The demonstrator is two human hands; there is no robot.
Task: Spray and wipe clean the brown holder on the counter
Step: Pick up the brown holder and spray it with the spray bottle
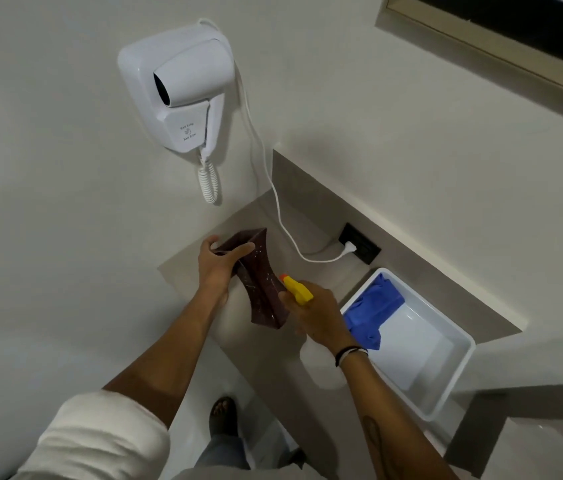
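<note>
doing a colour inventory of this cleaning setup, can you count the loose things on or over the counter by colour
brown: 1, the holder gripped by the left hand
yellow and clear: 1, the spray bottle in the right hand
blue: 1, the cloth
white: 1, the tray that the cloth lies in
total: 4

The spray bottle's [321, 362] pale body was mostly hidden behind the right hand [318, 313] and blurred against the worktop [204, 251]. The small print on the hair dryer [183, 95] was unreadable. The mirror frame [487, 39] was cut off at the top-right corner.
</note>
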